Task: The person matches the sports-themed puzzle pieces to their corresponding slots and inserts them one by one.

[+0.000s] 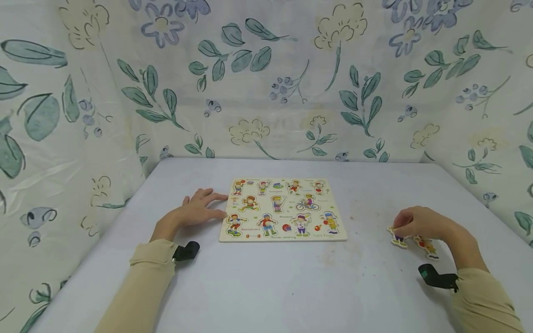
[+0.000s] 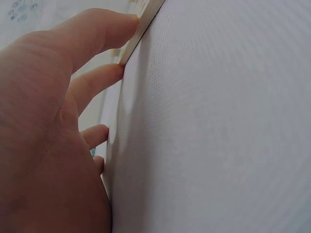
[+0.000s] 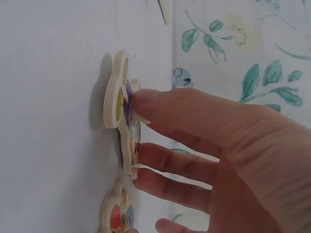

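Observation:
A flat wooden puzzle board [image 1: 291,226] printed with children playing sports lies on the white table. My left hand [image 1: 193,210] is at its left side, fingers spread. In the left wrist view the thumb [image 2: 114,29] and index finger touch the edge of the board [image 2: 141,36]. Off to the right of the board, my right hand [image 1: 429,224] pinches a figure-shaped puzzle piece [image 1: 399,241] between thumb and fingers. The right wrist view shows the thumb on the purple part of this wooden piece [image 3: 119,94]. Just beside it lies a second puzzle piece [image 1: 428,247], partly under the hand.
The white table [image 1: 291,282] stretches around the board, with small specks and faint brownish stains right of it. Floral sheeting [image 1: 291,83] hangs behind and along both sides. A black wrist camera [image 1: 187,251] sits at the left cuff, another black camera [image 1: 437,277] at the right.

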{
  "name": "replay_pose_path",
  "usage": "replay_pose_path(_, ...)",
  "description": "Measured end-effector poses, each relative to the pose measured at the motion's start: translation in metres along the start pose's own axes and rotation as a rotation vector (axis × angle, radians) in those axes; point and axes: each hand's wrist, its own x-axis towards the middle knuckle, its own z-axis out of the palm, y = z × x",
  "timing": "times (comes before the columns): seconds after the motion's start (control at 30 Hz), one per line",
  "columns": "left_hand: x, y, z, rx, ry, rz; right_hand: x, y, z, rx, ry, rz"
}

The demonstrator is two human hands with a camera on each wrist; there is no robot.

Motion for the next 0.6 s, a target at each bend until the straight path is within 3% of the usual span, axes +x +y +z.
replay_pose_path(0.6, 0.0021, -0.0007, 0.0010, 0.002, -0.005, -0.012, 0.0021, 0.0002, 0.0012, -0.002, 0.104, 0.006)
